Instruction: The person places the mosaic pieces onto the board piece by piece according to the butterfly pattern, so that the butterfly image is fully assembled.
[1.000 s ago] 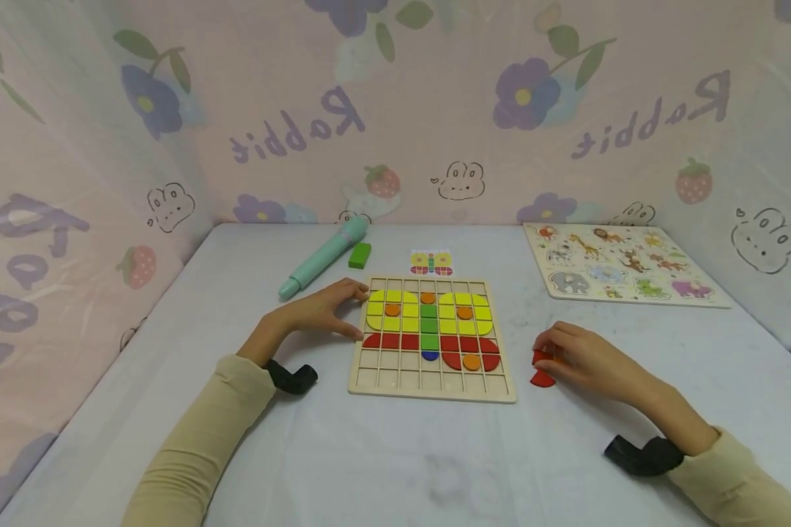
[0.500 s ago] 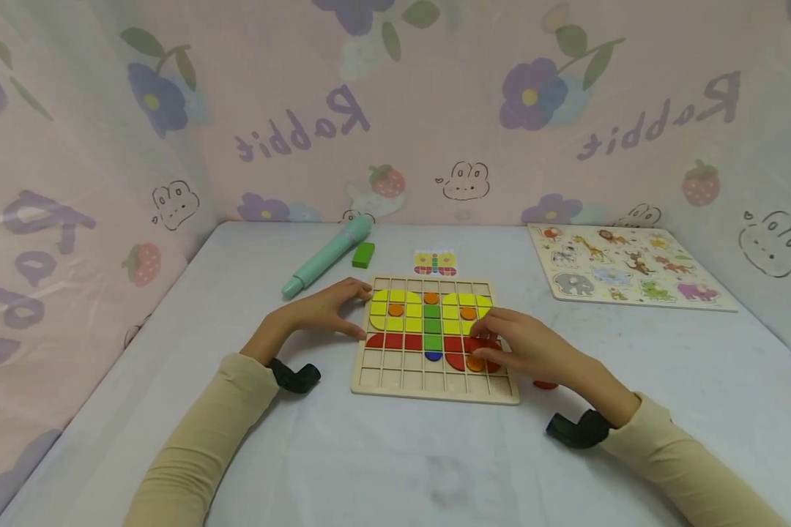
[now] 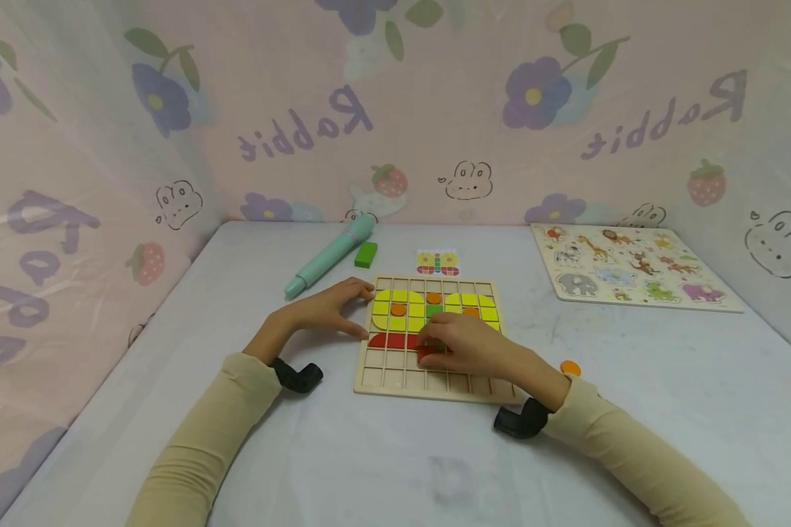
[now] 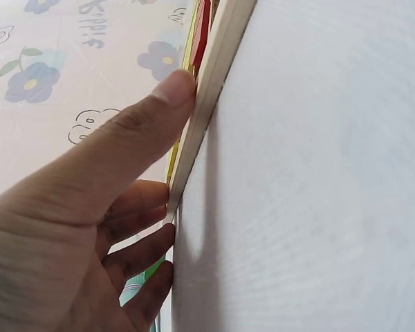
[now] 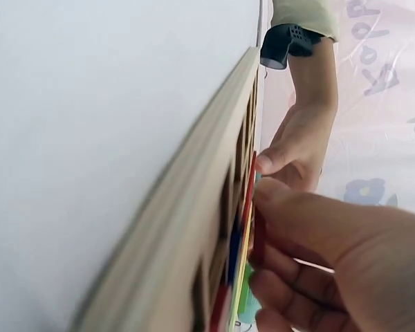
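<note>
A square wooden grid board [image 3: 374, 384] lies mid-table, with flat yellow, red, green and orange pieces set in a butterfly pattern. My left hand [image 3: 323, 307] rests at the board's left edge, thumb and fingers relaxed. In the left wrist view, the thumb and fingertips touch the wooden side of the board [image 4: 206, 104]. Over the lower middle squares, my right hand [image 3: 477, 342] pinches a red piece [image 3: 427, 353] between thumb and fingers. The right wrist view shows this red tile [image 5: 259, 238] close over the grid. Most of the board's lower right pieces are hidden under the right hand.
Behind the board lies a small butterfly picture card [image 3: 437, 263]. A green block [image 3: 365, 255] and a mint-green tube-shaped object [image 3: 329, 255] sit back left. An animal puzzle board [image 3: 633, 289] stands back right. An orange disc [image 3: 570, 367] lies by the right forearm.
My right hand has picked up the red piece from the table right of the board and carried it left over the lower middle squares. The left hand stays at the board's edge.
</note>
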`<state>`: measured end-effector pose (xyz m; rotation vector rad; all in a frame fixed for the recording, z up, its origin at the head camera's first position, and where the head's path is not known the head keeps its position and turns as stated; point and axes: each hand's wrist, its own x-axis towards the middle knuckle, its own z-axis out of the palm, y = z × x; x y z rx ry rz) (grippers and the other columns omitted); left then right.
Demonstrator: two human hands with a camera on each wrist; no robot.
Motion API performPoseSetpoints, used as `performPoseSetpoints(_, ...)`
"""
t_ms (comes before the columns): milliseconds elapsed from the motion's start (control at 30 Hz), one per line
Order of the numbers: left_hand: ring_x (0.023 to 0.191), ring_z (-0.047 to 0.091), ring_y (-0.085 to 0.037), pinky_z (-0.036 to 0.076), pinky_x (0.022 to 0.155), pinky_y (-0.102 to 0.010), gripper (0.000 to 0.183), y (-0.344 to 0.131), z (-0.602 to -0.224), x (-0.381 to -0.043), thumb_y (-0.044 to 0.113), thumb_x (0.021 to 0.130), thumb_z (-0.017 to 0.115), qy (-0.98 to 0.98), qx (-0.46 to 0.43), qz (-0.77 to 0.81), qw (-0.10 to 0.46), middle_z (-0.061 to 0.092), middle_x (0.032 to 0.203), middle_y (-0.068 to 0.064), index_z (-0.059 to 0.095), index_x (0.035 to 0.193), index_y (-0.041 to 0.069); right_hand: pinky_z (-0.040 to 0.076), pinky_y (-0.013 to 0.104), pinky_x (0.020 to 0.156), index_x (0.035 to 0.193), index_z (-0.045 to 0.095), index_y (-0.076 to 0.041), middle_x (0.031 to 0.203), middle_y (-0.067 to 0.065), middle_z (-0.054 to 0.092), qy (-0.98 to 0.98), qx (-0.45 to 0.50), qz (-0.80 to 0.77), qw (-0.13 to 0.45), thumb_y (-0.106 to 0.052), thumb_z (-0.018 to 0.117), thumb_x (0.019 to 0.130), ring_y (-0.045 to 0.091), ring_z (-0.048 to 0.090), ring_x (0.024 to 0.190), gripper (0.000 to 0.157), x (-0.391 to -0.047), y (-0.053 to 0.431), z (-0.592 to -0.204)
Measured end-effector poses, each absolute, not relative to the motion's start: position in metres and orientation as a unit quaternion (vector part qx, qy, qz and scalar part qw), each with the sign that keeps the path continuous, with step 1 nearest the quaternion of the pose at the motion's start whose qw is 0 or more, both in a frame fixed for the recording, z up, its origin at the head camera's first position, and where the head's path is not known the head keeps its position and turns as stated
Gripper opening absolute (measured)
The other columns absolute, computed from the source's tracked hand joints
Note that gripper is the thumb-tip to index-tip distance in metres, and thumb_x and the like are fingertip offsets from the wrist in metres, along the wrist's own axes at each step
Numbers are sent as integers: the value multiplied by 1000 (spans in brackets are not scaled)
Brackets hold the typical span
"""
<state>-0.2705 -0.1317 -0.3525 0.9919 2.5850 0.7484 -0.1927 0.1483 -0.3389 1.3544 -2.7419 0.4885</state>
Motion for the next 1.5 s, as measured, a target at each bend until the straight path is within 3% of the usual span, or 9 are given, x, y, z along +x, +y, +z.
performPoseSetpoints(267, 135, 28, -23, 22, 113, -40, 67, -130, -351, -270, 37, 75, 77, 890, 350, 257, 135, 38, 143, -7, 49, 127, 6, 48, 16, 68, 103, 68, -10, 92, -2, 60, -876, 451, 172, -10, -23, 69, 85, 7, 52, 77, 23, -194, 141, -342)
performPoseSetpoints(800, 134, 28, -24, 23, 113, -41, 68, -126, -353, -270, 37, 75, 77, 887, 354, 262, 138, 38, 142, -8, 48, 127, 6, 50, 18, 70, 99, 69, -10, 92, -3, 64, -879, 438, 188, -3, -19, 70, 84, 9, 57, 80, 18, -188, 144, -337)
performPoseSetpoints(1067, 135, 28, -24, 22, 113, -41, 68, -127, -353, -271, 38, 74, 77, 889, 350, 263, 138, 38, 142, -8, 48, 127, 6, 54, 27, 72, 101, 68, -8, 96, 0, 64, -900, 388, 195, 34, -16, 72, 82, 11, 59, 84, 21, -179, 205, -309)
performPoseSetpoints(1267, 135, 27, -24, 22, 113, -42, 68, -132, -355, -271, 39, 73, 77, 894, 341, 258, 133, 37, 143, -7, 49, 127, 7, 52, 26, 64, 98, 69, -12, 90, -8, 63, -913, 348, 200, 72, -10, 75, 77, 4, 54, 78, 21, -167, 264, -308)
performPoseSetpoints(1500, 136, 26, -24, 22, 113, -42, 68, -131, -354, -270, 38, 74, 78, 892, 337, 268, 137, 37, 144, -7, 49, 127, 7, 49, 22, 64, 104, 66, -17, 96, -9, 61, -913, 336, 232, -12, -16, 76, 78, 7, 53, 79, 28, -149, 303, -326)
